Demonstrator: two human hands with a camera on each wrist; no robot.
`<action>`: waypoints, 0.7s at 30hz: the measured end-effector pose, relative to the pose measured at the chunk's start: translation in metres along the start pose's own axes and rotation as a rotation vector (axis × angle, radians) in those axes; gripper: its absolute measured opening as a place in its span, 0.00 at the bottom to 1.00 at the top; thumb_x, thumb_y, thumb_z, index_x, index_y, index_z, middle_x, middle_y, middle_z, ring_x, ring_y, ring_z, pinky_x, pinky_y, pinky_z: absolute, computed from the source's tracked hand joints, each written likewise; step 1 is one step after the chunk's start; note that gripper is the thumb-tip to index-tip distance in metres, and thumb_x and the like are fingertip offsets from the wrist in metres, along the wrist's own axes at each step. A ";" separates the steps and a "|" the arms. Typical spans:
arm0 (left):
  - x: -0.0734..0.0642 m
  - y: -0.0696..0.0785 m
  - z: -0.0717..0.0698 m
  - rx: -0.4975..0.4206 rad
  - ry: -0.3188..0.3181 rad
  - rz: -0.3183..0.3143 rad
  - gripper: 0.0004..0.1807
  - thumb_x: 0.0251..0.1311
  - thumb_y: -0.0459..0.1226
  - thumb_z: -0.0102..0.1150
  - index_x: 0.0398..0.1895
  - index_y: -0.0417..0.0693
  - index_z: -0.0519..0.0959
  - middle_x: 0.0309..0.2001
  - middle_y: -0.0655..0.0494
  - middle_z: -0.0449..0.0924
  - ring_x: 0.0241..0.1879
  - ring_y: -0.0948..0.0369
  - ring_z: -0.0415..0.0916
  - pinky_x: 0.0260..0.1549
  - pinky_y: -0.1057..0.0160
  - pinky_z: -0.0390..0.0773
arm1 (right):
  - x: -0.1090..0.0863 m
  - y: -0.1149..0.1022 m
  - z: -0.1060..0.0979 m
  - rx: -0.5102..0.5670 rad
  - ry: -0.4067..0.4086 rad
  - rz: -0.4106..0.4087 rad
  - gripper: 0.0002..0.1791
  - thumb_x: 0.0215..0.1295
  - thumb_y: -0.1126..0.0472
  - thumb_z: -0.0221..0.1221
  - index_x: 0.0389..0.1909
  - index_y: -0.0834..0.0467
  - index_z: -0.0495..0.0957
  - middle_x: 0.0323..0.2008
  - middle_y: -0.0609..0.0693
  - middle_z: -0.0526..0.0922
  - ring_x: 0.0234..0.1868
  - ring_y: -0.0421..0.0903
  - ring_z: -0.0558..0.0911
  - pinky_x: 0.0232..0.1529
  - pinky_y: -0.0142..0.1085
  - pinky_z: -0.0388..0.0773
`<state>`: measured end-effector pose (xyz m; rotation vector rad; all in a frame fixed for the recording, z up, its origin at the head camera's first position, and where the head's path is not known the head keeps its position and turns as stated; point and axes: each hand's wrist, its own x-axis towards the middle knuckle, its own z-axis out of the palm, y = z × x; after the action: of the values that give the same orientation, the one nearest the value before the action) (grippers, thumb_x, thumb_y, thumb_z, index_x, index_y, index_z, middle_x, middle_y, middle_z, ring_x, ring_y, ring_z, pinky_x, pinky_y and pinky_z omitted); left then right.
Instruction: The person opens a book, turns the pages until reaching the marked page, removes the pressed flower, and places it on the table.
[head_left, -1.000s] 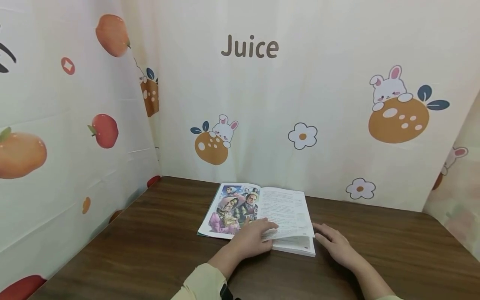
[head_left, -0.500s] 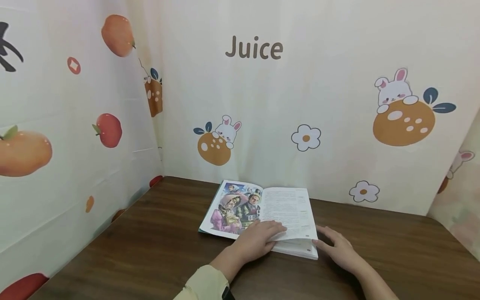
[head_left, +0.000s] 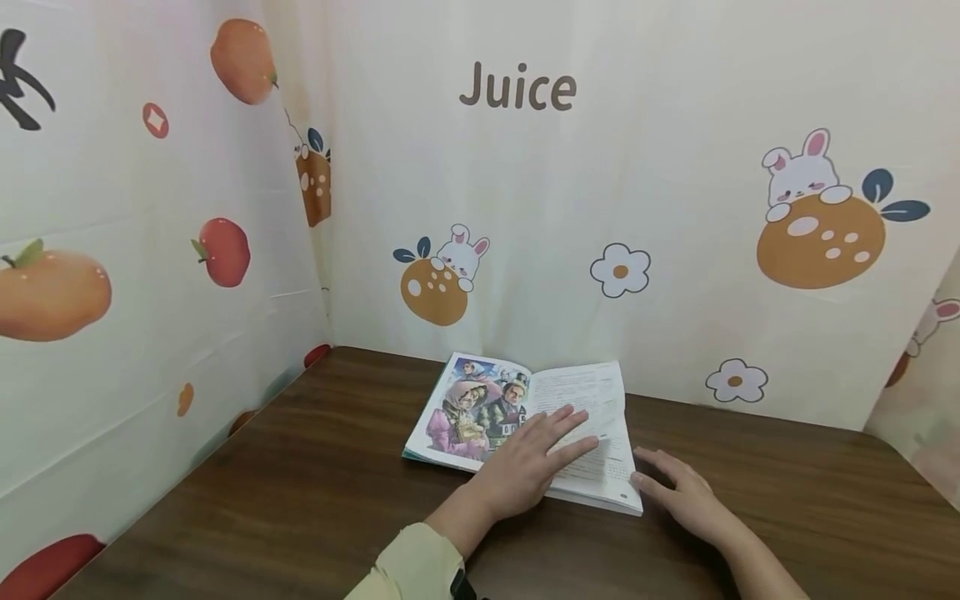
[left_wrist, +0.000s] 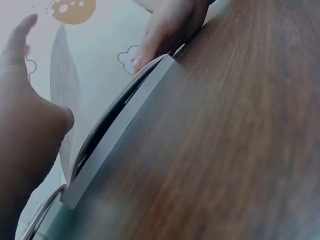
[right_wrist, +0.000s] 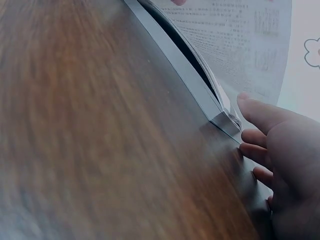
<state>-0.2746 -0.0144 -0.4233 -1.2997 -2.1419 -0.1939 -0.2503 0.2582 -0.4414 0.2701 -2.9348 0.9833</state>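
An open book (head_left: 570, 383) lies on the brown table, a colour picture on its left page and printed text on its right. Across the lower part of the text page reaches my left hand (head_left: 525, 467), fingers straight and spread. In the left wrist view a single leaf (left_wrist: 65, 85) stands raised beside my left thumb; whether they touch I cannot tell. My right hand (head_left: 690, 500) rests at the book's lower right edge, fingers relaxed. Its thumb (right_wrist: 265, 115) is by the page corner in the right wrist view, and the other fingertips are close to the table.
The wooden table (head_left: 300, 500) extends on both sides of the book. Behind it hangs a pale curtain (head_left: 540, 183) printed with rabbits, fruit and flowers, and another printed curtain (head_left: 150, 333) runs along the left side.
My left hand's fingers have spread and reached up over the text page. The gap under that page's lower edge no longer shows in the head view. My right hand stays by the book's edge.
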 end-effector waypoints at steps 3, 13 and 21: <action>0.000 0.000 -0.001 0.025 0.027 -0.009 0.36 0.57 0.31 0.57 0.68 0.61 0.58 0.73 0.55 0.41 0.71 0.58 0.33 0.67 0.57 0.43 | 0.000 0.000 -0.001 0.006 0.000 0.001 0.33 0.64 0.42 0.52 0.62 0.60 0.67 0.63 0.68 0.63 0.65 0.70 0.53 0.51 0.72 0.46; -0.003 -0.003 0.002 0.164 0.117 -0.071 0.43 0.47 0.25 0.57 0.68 0.60 0.60 0.73 0.49 0.40 0.71 0.50 0.36 0.66 0.50 0.46 | 0.000 0.003 0.001 -0.001 -0.009 -0.016 0.35 0.60 0.42 0.56 0.62 0.58 0.67 0.63 0.64 0.64 0.65 0.69 0.53 0.52 0.71 0.47; -0.004 -0.003 0.001 0.242 0.137 -0.208 0.47 0.42 0.22 0.56 0.69 0.61 0.58 0.73 0.47 0.37 0.71 0.47 0.35 0.62 0.43 0.49 | 0.000 0.002 0.001 -0.013 -0.003 -0.012 0.36 0.57 0.41 0.58 0.62 0.58 0.67 0.63 0.65 0.64 0.65 0.70 0.53 0.52 0.72 0.47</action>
<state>-0.2761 -0.0183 -0.4255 -0.9014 -2.1069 -0.1011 -0.2509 0.2591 -0.4428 0.2893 -2.9376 0.9621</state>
